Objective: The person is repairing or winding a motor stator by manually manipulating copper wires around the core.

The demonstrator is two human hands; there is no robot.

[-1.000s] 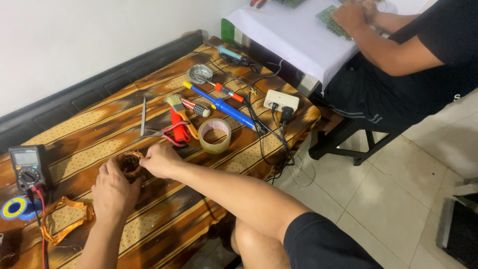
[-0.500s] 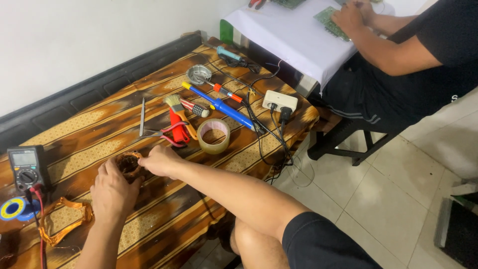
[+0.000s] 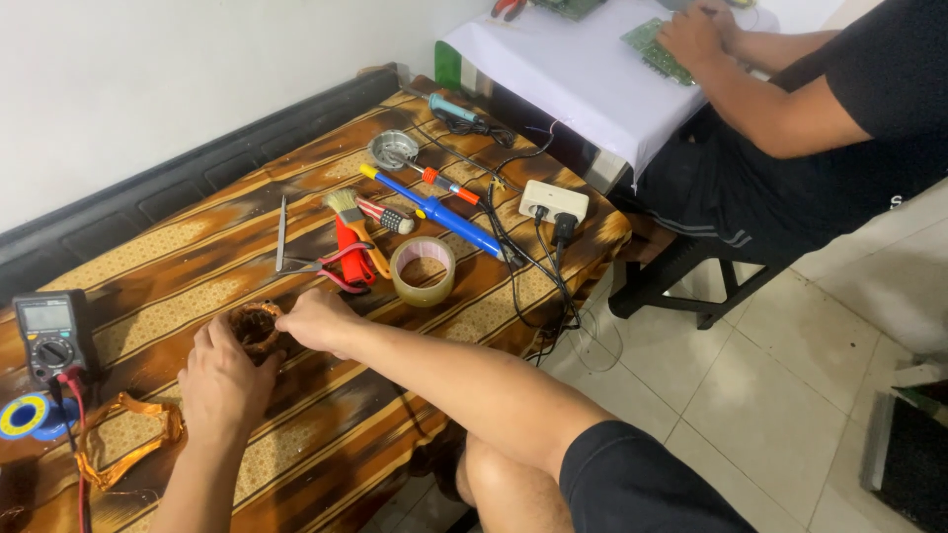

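Both our hands still on the copper coil

Our left hand (image 3: 222,380) cups and our right hand (image 3: 316,321) pinches the coil (image 3: 255,324), unmoved on the bench (image 3: 197,266) since before.

tabletop (image 3: 296,434) under brown patterned cloth. digital multimeter (image 3: 51,334) at left edge, red lead trailing; blue-yellow tape roll (image 3: 24,415) just below; loose copper wire loop (image 3: 128,444) beside it. centre: clear packing tape roll (image 3: 423,270), red-handled pliers (image 3: 326,265), paintbrush (image 3: 354,225), blue solder sucker (image 3: 444,214), red screwdriver (image 3: 442,184), round metal tin (image 3: 393,150). white power strip (image 3: 554,200) near right edge, black plug in. co-worker (image 3: 790,148) seated at white-covered table (image 3: 583,79), green circuit board (image 3: 654,47) under their hands.
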